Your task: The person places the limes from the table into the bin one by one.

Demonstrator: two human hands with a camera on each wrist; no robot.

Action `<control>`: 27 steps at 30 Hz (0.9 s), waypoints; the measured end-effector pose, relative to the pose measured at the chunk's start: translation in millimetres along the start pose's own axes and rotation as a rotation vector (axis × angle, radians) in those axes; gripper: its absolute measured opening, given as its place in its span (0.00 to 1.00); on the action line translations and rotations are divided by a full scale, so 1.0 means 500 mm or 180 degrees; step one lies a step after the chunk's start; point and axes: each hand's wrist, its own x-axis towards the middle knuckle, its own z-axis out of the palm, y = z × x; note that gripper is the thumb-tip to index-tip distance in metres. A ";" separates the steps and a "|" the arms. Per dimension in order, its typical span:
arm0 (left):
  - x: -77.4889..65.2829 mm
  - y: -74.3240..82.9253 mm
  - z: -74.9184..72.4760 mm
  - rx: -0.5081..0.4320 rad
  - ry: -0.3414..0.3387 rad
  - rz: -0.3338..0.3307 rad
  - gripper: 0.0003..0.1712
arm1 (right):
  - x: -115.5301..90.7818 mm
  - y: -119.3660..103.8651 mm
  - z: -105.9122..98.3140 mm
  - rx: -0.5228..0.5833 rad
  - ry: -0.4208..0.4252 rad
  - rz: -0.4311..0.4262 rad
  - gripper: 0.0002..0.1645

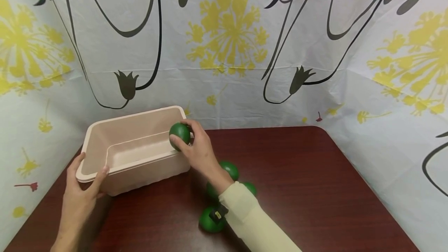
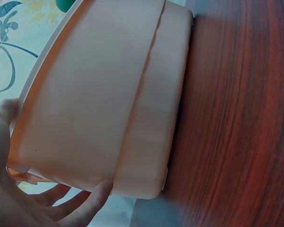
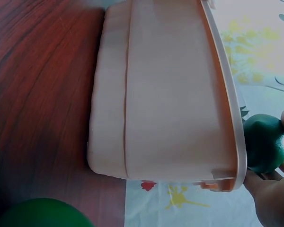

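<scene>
A pale pink plastic bin (image 1: 147,174) stands at the back left of the table, its inside bare where I can see it. My left hand (image 1: 81,195) grips its near left corner, thumb at the rim and fingers against the end wall (image 2: 85,94). At the bin's right end, my right hand (image 1: 200,147) holds a smooth, round green ball (image 1: 180,135) between thumb and fingers, at rim height. The right wrist view shows this ball (image 3: 265,143) beside the rim. Below the right forearm lie several more green balls (image 1: 210,221), partly hidden by the wrist and sleeve.
The dark red-brown wooden table (image 1: 297,174) has a rounded far right corner. A white cloth (image 1: 238,100) with yellow and grey plant prints hangs close behind the table and along both sides. A small black device (image 1: 218,214) sits at the right cuff.
</scene>
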 end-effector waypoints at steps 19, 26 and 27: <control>0.002 0.000 0.000 -0.0063 -0.0005 0.0079 0.48 | 0.017 0.003 0.008 -0.0164 -0.0083 -0.0012 0.32; 0.000 -0.001 0.001 -0.0085 0.0018 0.0062 0.48 | 0.024 0.005 0.014 -0.0295 -0.0067 -0.0061 0.32; 0.001 -0.001 0.000 -0.0086 0.0019 0.0051 0.48 | 0.025 0.005 0.015 -0.0332 -0.0066 -0.0067 0.32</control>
